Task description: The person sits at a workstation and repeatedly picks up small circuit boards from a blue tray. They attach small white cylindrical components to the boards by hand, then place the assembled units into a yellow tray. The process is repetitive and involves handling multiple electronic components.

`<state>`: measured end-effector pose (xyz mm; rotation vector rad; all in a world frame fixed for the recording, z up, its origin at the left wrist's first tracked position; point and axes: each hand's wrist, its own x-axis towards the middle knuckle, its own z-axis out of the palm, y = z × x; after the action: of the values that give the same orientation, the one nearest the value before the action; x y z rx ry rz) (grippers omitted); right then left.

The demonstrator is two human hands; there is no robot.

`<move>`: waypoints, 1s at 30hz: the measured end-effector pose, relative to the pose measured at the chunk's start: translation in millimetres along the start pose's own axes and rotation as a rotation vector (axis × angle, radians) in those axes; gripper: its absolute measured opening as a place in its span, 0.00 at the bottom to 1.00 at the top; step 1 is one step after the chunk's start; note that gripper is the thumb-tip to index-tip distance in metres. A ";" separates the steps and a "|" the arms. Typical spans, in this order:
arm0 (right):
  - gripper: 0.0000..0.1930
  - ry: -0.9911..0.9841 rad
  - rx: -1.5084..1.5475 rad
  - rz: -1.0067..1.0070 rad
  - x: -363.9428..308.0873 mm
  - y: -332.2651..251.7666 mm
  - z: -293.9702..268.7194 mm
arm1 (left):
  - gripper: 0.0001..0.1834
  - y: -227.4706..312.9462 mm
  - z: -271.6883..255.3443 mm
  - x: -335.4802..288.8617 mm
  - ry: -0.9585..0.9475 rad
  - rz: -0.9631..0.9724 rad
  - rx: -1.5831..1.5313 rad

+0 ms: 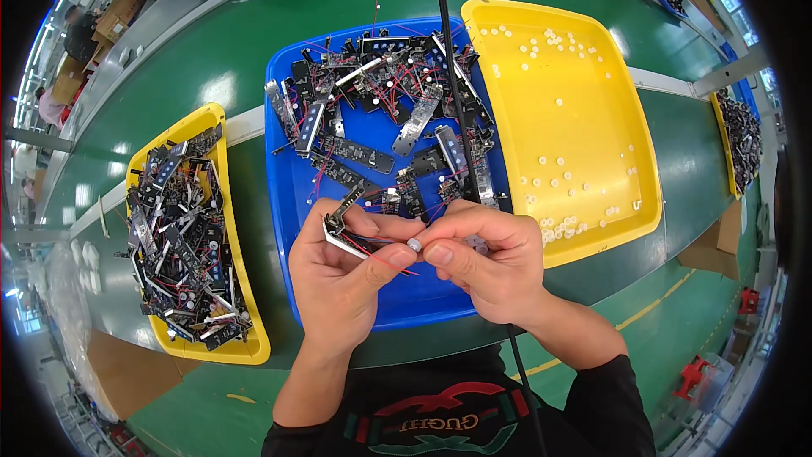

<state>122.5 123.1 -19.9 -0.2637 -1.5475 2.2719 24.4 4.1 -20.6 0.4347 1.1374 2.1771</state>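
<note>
Above the near part of the blue tray point(376, 318), my two hands meet at the fingertips. My left hand point(342, 288) is closed round a small black circuit board assembly point(345, 210) with a pale strip along it and thin red and dark wires. The wires run toward my thumb and fingers. A small whitish round piece point(414, 245) sits between the fingertips of both hands. My right hand point(495, 267) is closed in a pinch at that piece. More pale, translucent pieces point(476, 244) show between its curled fingers. The wire ends at the pinch are too small to make out.
The blue tray holds many similar board assemblies point(419, 118). To its right, a yellow tray point(592, 144) has scattered white round pieces point(554, 182). A fuller yellow tray point(258, 347) of assemblies stands left. A black cable point(448, 34) hangs across the blue tray.
</note>
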 end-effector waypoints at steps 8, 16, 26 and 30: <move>0.06 -0.054 -0.246 -0.117 4.3 -1.5 1.1 | 0.15 6.8 -0.1 -2.0 0.047 0.080 0.153; 0.16 0.080 0.598 0.396 12.4 1.1 -5.4 | 0.18 71.7 -22.9 -17.1 0.196 0.363 0.594; 0.21 0.101 0.521 0.391 13.8 1.5 3.2 | 0.13 240.8 -137.4 38.3 0.523 0.276 1.497; 0.21 0.063 0.476 0.372 14.2 -0.2 6.9 | 0.15 252.1 -210.8 64.5 0.464 -0.116 1.645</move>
<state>107.1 123.1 -16.4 -0.5139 -0.9407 2.8007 -235.8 -188.3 65.7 0.4512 2.9280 0.7529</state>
